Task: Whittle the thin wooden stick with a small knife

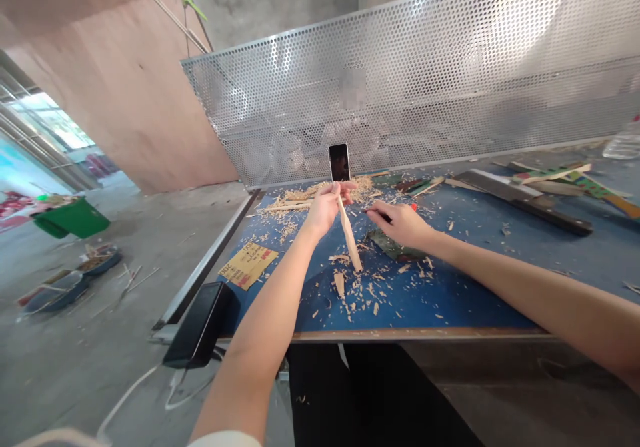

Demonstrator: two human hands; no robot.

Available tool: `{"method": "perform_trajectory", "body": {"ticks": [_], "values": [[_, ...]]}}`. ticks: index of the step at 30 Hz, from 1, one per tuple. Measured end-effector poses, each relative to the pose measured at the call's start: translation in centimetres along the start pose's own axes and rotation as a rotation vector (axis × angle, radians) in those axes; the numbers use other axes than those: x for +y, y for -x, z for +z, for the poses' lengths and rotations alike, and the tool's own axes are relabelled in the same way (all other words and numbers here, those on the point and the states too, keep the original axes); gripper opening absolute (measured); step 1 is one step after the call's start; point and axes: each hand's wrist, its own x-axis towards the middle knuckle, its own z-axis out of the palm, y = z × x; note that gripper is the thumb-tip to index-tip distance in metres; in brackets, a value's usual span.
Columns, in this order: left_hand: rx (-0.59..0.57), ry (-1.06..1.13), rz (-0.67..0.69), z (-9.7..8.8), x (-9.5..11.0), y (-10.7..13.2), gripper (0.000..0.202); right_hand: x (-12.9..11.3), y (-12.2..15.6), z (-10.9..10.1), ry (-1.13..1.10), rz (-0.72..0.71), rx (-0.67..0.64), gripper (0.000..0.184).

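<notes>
My left hand (327, 205) is closed around the upper end of a pale wooden stick (349, 237), which slants down to the blue table top (450, 293). Just to its right, my right hand (400, 223) is closed on a small knife with a dark handle and a red tip (385, 214), its point towards the stick. A dark green piece (393, 247) lies under the right hand. Wood shavings (360, 287) are scattered beneath both hands.
A phone (339, 162) leans upright against the perforated metal screen (425, 87) behind the hands. A large cleaver (525, 200) and bamboo strips (565, 177) lie at the right back. A black device (197, 323) and a yellow card (249, 263) sit at the table's left edge.
</notes>
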Motion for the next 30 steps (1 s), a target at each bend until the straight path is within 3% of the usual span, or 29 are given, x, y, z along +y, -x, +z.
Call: {"method": "perform_trajectory", "body": {"ticks": [5, 14, 24, 30], "values": [[-0.041, -0.066, 0.004, -0.3, -0.4, -0.1, 0.03, -0.8, 0.4, 0.2, 0.016, -0.169, -0.045, 0.042], [-0.084, -0.173, 0.042, 0.4, -0.9, 0.2, 0.039, -0.7, 0.4, -0.1, -0.005, -0.193, -0.121, 0.042], [0.049, -0.564, 0.197, 0.7, -1.9, 0.4, 0.057, -1.0, 0.4, -0.2, 0.011, -0.218, -0.186, 0.042], [0.127, -0.61, 0.24, 0.9, -2.3, 0.5, 0.059, -1.2, 0.3, -0.4, 0.027, -0.254, -0.216, 0.043]]}}
